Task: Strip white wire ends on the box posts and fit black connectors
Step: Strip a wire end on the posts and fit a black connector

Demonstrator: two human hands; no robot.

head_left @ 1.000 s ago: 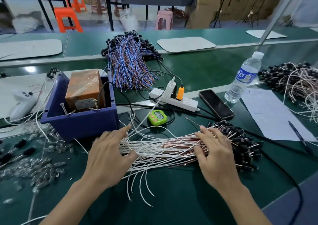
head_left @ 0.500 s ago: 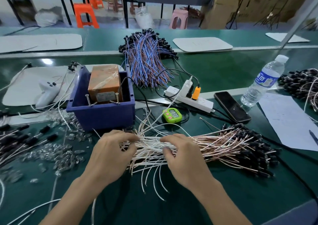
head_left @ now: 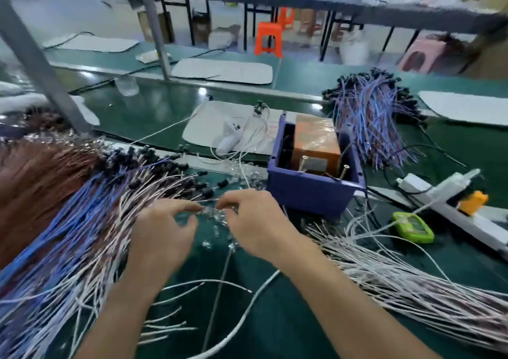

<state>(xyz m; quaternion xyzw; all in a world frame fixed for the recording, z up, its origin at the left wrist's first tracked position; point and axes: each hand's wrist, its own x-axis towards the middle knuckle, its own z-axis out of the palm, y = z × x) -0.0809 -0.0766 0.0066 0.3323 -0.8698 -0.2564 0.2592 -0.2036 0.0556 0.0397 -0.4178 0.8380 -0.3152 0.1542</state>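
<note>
My left hand (head_left: 165, 235) and my right hand (head_left: 253, 221) are close together over a scatter of small clear pieces (head_left: 217, 229) on the green mat. The curled fingertips of both hands pinch at these pieces; blur hides exactly what each holds. The blue box (head_left: 310, 194) stands just right of my right hand, with an orange block (head_left: 316, 144) inside and two metal posts (head_left: 302, 163) at its front. A bundle of white wires (head_left: 412, 284) lies to the right. Blue and white wires with black connectors (head_left: 165, 166) fan out on the left.
A green timer (head_left: 412, 226) and a white power strip (head_left: 450, 207) lie right of the box. Another blue-wire bundle (head_left: 371, 122) sits behind it. A white controller (head_left: 228, 136) rests on a pad. A grey frame post (head_left: 41, 64) rises at far left.
The view has swung left. Both hands left the white wire bundle and moved left to the clear pieces in front of the box, fingers now curled and pinching.
</note>
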